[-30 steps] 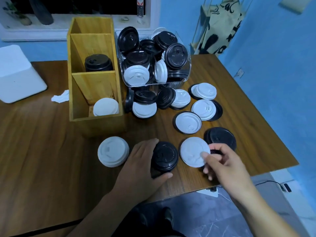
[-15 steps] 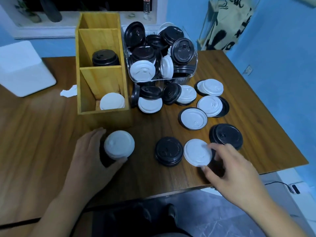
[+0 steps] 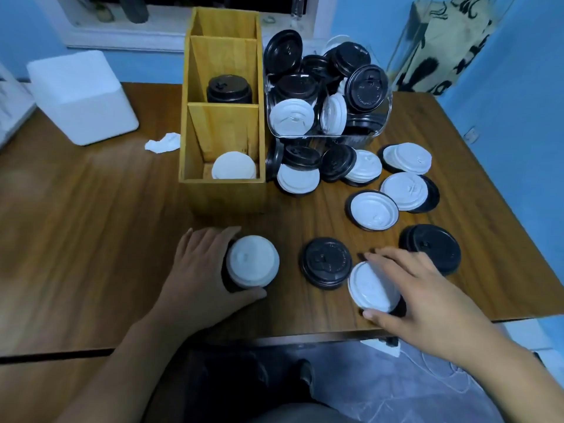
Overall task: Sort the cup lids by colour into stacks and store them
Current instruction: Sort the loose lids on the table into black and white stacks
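One wide-angle view from the person's head looks forward and steeply down across the table (image 3: 76, 239), close above the left hand (image 3: 198, 279) and right hand (image 3: 427, 300) at its near edge, reaching the wall (image 3: 525, 102) beyond.

The divided organizer (image 3: 222, 196) is standing on the table (image 3: 76, 239), with the lid bin (image 3: 323, 141) just beside it on the right and a crumpled tissue (image 3: 162, 142) lying to its left. A lid stack (image 3: 229, 89) is sitting in its middle compartment and a second stack (image 3: 234, 166) in the nearest one. Loose lids (image 3: 373, 210) are lying before the bin. Near the front edge, the left hand (image 3: 198, 273) is gripping a third stack (image 3: 253, 261), and to its right the right hand (image 3: 427, 294) is holding a tilted lid (image 3: 370, 286).
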`<move>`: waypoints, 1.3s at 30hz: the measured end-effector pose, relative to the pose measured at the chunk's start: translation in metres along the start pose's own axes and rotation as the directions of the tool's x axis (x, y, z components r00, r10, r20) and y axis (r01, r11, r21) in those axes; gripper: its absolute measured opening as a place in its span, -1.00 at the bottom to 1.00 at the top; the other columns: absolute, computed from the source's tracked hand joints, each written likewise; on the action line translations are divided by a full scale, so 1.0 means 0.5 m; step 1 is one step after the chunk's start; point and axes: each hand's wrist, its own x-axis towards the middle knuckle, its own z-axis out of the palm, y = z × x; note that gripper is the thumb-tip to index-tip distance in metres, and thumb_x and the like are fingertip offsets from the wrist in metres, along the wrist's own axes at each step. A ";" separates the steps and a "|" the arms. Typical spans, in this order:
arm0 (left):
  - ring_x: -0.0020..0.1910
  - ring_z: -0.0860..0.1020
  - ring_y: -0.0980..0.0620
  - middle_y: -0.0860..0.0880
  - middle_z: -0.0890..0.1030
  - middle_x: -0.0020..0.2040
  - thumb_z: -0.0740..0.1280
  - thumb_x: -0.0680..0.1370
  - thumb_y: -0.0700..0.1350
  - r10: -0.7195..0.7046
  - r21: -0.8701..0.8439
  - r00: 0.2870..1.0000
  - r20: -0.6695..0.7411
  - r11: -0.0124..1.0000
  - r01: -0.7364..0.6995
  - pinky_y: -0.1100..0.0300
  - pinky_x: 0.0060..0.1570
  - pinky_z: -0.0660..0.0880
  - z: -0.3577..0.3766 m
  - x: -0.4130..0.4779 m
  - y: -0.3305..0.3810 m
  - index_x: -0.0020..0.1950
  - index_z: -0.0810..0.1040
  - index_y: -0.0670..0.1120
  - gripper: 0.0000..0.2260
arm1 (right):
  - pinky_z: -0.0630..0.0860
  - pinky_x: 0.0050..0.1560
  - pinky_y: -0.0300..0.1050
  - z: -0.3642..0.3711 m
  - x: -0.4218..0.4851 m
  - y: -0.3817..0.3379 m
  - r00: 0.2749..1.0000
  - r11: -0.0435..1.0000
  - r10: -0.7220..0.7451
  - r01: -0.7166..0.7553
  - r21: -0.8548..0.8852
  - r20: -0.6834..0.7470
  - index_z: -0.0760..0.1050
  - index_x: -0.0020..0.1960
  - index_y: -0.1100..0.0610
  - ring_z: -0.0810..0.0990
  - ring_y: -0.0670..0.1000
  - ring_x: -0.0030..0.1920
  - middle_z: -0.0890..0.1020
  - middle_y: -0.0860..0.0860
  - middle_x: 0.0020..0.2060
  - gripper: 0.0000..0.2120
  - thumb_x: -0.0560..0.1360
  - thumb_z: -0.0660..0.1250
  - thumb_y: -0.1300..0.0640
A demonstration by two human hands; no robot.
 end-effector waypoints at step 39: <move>0.25 0.50 0.10 0.13 0.58 0.25 0.45 0.30 0.43 0.156 -0.026 0.987 -0.035 0.987 -0.157 -0.03 0.43 0.31 0.009 -0.003 0.026 0.39 0.50 0.01 -0.21 | 0.26 0.48 0.19 0.015 0.122 -0.203 0.959 0.985 -0.144 0.161 0.055 -0.243 0.42 0.49 -0.07 0.38 -0.03 0.43 0.47 -0.17 0.39 -0.41 0.58 0.17 -0.37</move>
